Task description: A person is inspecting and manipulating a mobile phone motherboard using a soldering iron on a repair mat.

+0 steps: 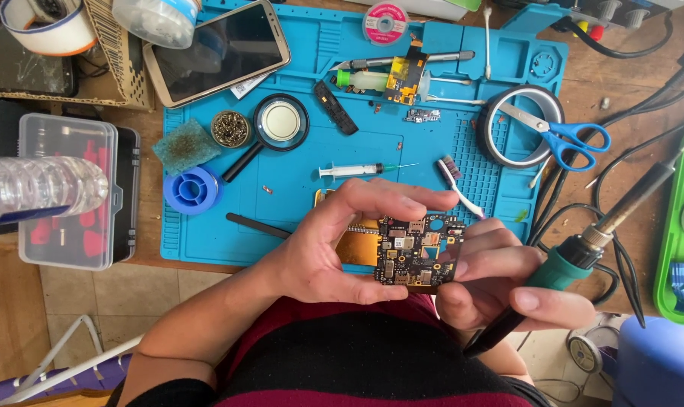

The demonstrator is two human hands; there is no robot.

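Left hand [323, 252] pinches a phone circuit board [416, 252] by its edges, thumb under, fingers over the top, held above the blue repair mat [297, 203]. Right hand [500, 283] steadies the board's right edge while wrapped around a green-handled soldering iron [583, 252], tip pointing away. Soldering looks not yet begun. Syringe [353, 171], brush [457, 185], magnifier [280, 123] and scissors [564, 136] lie nearby.

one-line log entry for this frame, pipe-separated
left hand: holds circuit board by edges | right hand: steadies board, grips soldering iron | below: blue mat | nearby: syringe, brush
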